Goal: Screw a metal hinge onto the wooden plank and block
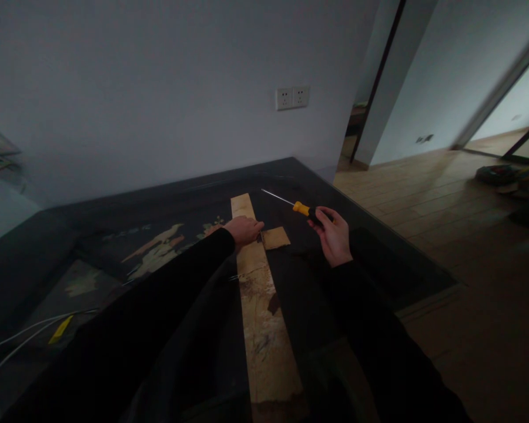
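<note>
A long pale wooden board [264, 329] with dark stains lies lengthwise on the dark table. My left hand [245, 230] rests on its far part, fingers drawn together and pointing at its right edge. Something small and thin shows under the fingertips, too small and dim to name. A small square wooden piece [277, 238] lies against that edge, just right of the hand. Off the table, my right hand [334, 235] is closed around the black end of a yellow-and-black screwdriver [302, 208]. Its shaft points up and left, with the tip apart from the board.
The dark table [361, 235] meets a pale wall with sockets [293, 98] behind. White cables [30, 326] with a yellow tag [61, 330] lie at the left. A flower-like pattern [158, 252] marks the tabletop. Wooden floor [414, 188] extends at the right.
</note>
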A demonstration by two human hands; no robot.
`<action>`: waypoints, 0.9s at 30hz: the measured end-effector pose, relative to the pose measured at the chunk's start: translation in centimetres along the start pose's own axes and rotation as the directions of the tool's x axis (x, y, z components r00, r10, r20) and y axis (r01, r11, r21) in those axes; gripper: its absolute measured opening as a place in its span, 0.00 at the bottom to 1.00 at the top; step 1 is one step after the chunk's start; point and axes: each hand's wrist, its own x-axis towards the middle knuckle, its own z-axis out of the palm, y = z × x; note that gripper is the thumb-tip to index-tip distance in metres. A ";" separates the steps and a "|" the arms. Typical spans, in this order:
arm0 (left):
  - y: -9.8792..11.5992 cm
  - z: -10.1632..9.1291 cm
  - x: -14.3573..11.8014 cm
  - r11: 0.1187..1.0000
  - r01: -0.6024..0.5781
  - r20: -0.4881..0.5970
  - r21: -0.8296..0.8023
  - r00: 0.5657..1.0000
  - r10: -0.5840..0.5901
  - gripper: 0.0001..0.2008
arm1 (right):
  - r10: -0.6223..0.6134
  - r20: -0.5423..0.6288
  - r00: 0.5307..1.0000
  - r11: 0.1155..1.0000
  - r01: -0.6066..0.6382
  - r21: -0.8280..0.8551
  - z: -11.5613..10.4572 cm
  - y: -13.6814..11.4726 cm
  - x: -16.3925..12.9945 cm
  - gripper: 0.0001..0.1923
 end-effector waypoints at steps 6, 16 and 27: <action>-0.3 0.1 0.4 0.999 -0.031 0.010 0.031 0.999 0.031 0.09 | 0.000 0.003 1.000 1.000 0.000 -0.001 0.0 0.0 0.1 0.14; -0.7 0.3 0.5 1.000 -0.029 -0.004 0.006 1.000 0.029 0.09 | -0.004 0.007 1.000 1.000 0.004 -0.009 -0.1 0.1 0.1 0.14; -0.2 0.7 0.5 0.995 0.094 -0.087 -0.029 0.992 -0.096 0.17 | 0.029 -0.013 0.999 0.999 -0.029 0.028 0.1 -0.3 0.0 0.13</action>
